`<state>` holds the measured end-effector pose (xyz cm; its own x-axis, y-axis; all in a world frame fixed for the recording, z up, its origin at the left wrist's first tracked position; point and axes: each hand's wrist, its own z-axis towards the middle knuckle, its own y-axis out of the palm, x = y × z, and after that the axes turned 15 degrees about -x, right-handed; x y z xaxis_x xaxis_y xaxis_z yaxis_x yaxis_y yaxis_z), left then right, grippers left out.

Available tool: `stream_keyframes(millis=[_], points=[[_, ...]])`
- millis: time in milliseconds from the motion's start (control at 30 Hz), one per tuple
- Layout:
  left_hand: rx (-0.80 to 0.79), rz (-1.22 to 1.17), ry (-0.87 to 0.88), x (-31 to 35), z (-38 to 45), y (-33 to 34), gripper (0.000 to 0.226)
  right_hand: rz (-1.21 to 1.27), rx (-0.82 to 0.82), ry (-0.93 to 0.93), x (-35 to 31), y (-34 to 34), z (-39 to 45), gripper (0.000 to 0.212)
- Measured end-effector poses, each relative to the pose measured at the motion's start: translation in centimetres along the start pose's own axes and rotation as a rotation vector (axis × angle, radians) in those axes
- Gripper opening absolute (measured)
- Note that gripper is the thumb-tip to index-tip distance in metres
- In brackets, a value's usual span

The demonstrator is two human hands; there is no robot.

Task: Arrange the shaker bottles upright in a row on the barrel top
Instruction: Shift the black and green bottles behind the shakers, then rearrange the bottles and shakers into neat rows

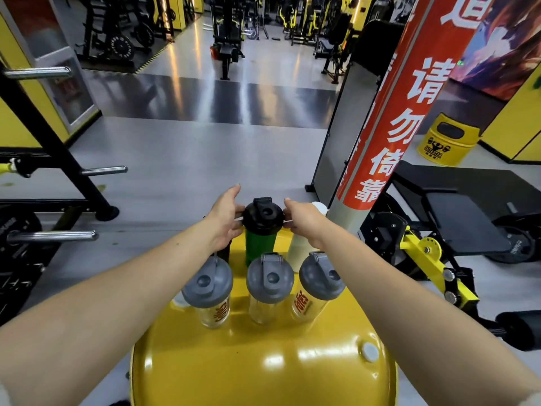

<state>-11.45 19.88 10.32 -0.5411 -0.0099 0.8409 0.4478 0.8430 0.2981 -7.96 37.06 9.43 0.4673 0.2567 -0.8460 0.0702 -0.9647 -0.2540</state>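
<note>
A green shaker bottle [261, 247] with a black lid stands upright at the far side of the yellow barrel top [263, 361]. My left hand [225, 218] and my right hand [303, 221] press on either side of its lid. Nearer to me, three clear shaker bottles with grey lids stand upright in a row: left [208, 291], middle [269, 285], right [319, 284]. A cream-white bottle [298, 250] stands behind the row, partly hidden by my right wrist. A dark bottle [224, 253] shows under my left hand, mostly hidden.
A red pole with white characters [389, 133] rises just right of the barrel. A black and yellow weight bench [439, 230] stands at the right, a plate rack with steel pegs [52, 235] at the left. A second yellow barrel [448, 142] stands far right.
</note>
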Motion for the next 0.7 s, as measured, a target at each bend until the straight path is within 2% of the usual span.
stream_keyframes(millis=[167,367,533,700], points=[[0.035,-0.021,0.012,-0.5,-0.2,-0.1,0.079,0.011,0.004,-0.004,0.1,-0.2,0.0,0.050],[-0.032,-0.037,0.009,-1.0,-0.4,0.5,0.076,0.026,0.000,-0.066,0.6,0.0,0.4,0.054],[-0.018,-0.041,0.015,-0.6,-0.3,0.0,0.082,0.057,-0.015,-0.085,0.8,0.2,0.2,0.030],[-0.035,-0.025,0.020,-0.6,-0.3,-0.2,0.085,0.055,-0.010,-0.101,1.0,0.2,0.3,0.027]])
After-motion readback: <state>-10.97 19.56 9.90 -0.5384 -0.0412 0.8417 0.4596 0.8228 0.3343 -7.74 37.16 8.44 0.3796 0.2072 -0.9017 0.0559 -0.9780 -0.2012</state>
